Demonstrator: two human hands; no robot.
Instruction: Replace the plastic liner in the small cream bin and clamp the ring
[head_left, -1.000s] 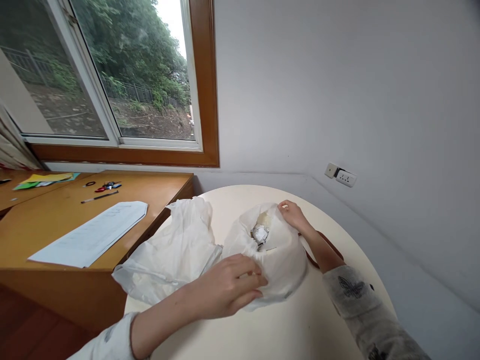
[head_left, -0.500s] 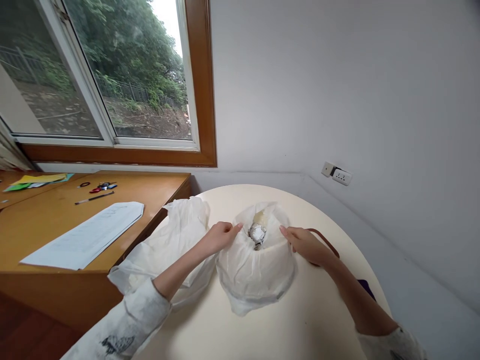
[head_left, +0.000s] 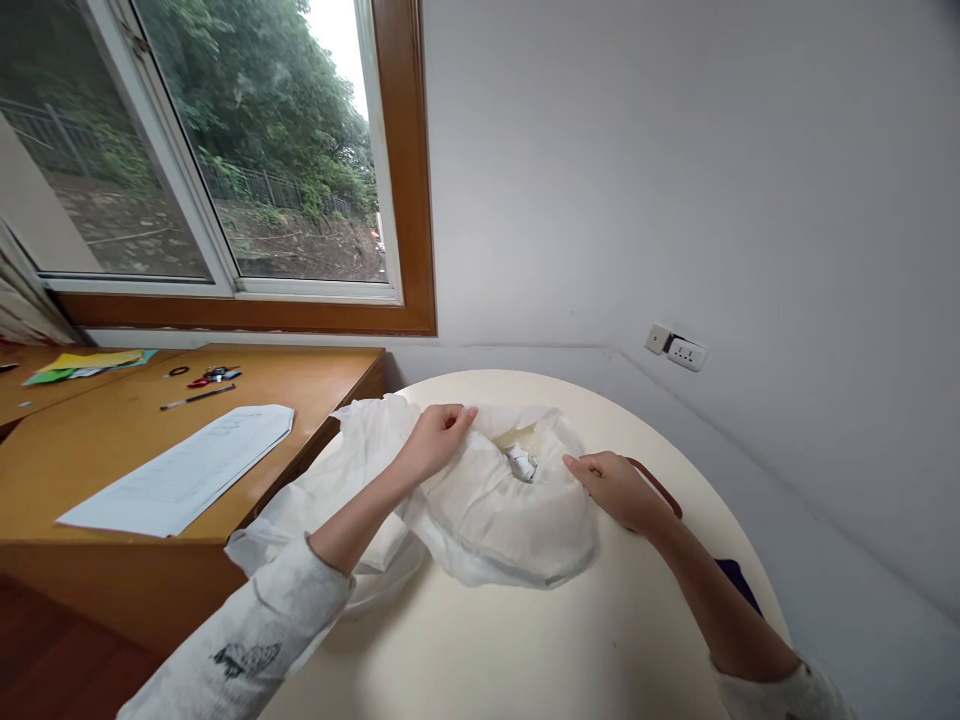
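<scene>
One white bag (head_left: 517,530), crumpled paper (head_left: 522,462) inside, on round counter (head_left: 480,650); left grip (head_left: 437,440) and right grip (head_left: 619,490) each pinching its edge.

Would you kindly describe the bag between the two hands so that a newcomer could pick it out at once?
Start at the round cream table. On it, find the right-hand bag of a thin white pair, with the left hand and right hand on either side of its opening. Unlike the left-hand bag, it shows crumpled white paper inside that opening.
</scene>
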